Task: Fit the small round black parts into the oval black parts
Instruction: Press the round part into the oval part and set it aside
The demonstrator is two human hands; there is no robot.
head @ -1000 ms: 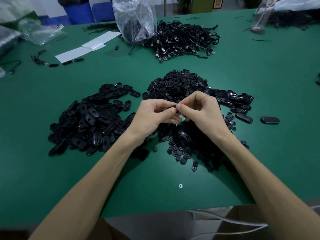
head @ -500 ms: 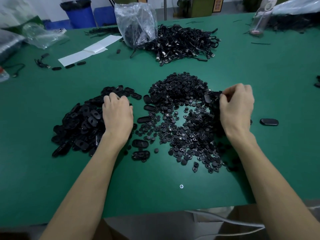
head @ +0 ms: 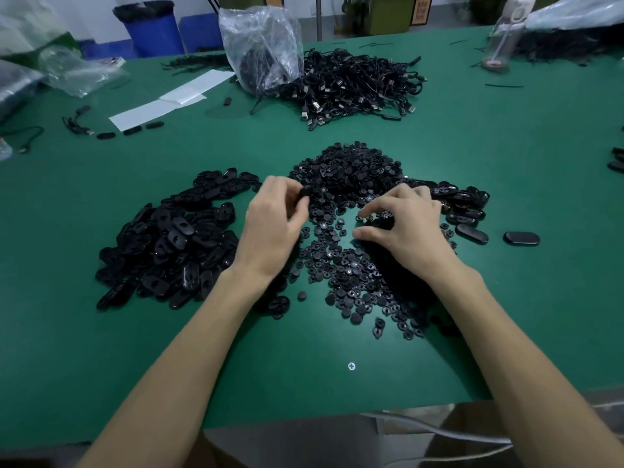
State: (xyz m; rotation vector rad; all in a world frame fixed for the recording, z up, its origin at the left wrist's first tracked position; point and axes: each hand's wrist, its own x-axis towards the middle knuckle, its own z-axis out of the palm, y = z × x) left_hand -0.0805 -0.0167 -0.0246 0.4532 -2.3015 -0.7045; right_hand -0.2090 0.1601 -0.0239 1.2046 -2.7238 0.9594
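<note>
The green counter [head: 506,146] stretches wide in front of me, with a clear plastic bag [head: 260,45] and a tangle of cables [head: 354,82] at its far side. The oval black parts [head: 169,244] lie heaped to my left, and the small round black parts [head: 347,177] are piled and scattered in the middle. My left hand [head: 273,228] hovers at the near-left edge of the round pile, fingertips pinching one dark piece, which I take to be an oval part [head: 305,192]. My right hand [head: 405,228] is down on the scatter, fingers bent over the rounds and thumb standing apart from them, closed on nothing that I can see. To do this well I should single out a round lying apart from its neighbours and take it by the rim. Then I should turn the oval's opening towards me, bring the two together square, and press only once it sits flat. The pinched piece is blurred, so its shape and the way its hole faces are unclear. My right palm hides the rounds beneath it. I cannot tell whether the ovals on the right [head: 466,204] already carry inserts.
</note>
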